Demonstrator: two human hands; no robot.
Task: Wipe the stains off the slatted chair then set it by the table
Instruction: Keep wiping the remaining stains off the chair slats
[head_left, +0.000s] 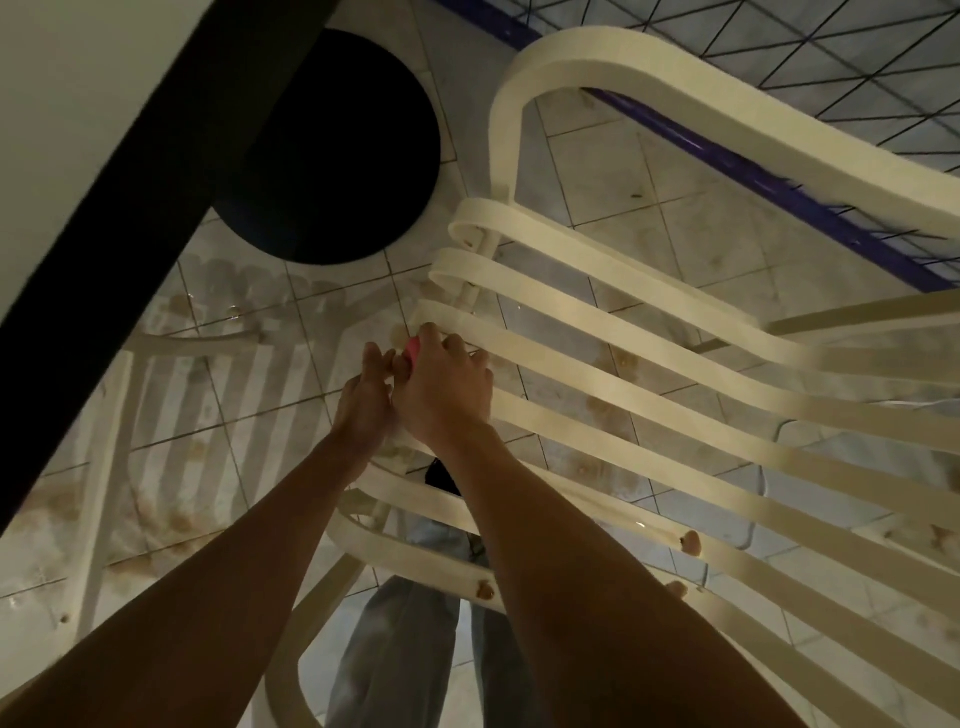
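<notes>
A cream slatted chair (649, 364) fills the right and middle of the head view, its slats running from the left edge down to the right. My right hand (447, 389) grips a small pink cloth (413, 349) against the left end of one slat. My left hand (366, 400) lies just beside it on the left, fingers stretched toward the same slat end; what it touches is hidden. Brown stains show on slats near the lower middle (691, 540).
A table with a dark edge (130, 218) crosses the upper left, above a round black base (337, 150). A second slatted chair (156, 415) stands at the left on the tiled floor. A blue-framed wire rack (779, 171) runs along the upper right. My legs show below.
</notes>
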